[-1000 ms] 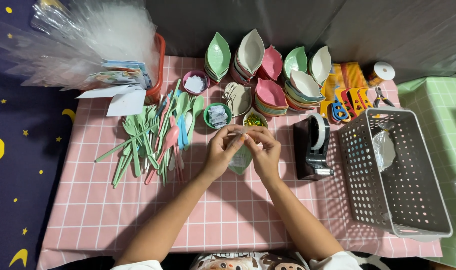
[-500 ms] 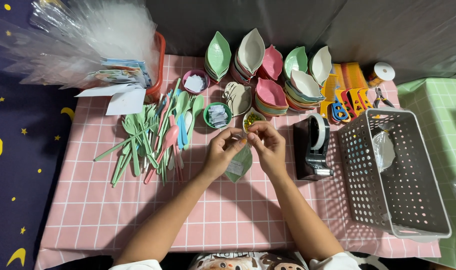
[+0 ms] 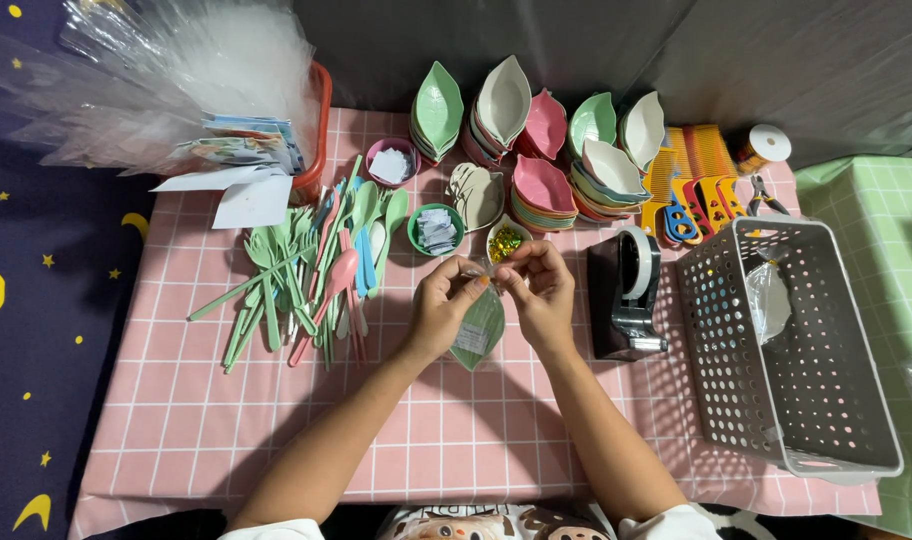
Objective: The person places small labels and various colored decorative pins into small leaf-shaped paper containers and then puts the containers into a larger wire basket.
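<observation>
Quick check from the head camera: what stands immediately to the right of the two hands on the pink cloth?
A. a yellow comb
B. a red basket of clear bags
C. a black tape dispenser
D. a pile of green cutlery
C: the black tape dispenser stands just right of the right hand, before the grey perforated basket; the left hand is farther off.

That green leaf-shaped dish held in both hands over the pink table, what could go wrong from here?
1. The green leaf-shaped dish hangs from the fingertips of the left hand and right hand; with so light a grip it might slip onto the table.
2. The small dish of shiny bits sits just beyond the knuckles; a nudge could scatter them.
3. The loose spoons and forks lie close by the left hand and could be swept aside.
</observation>
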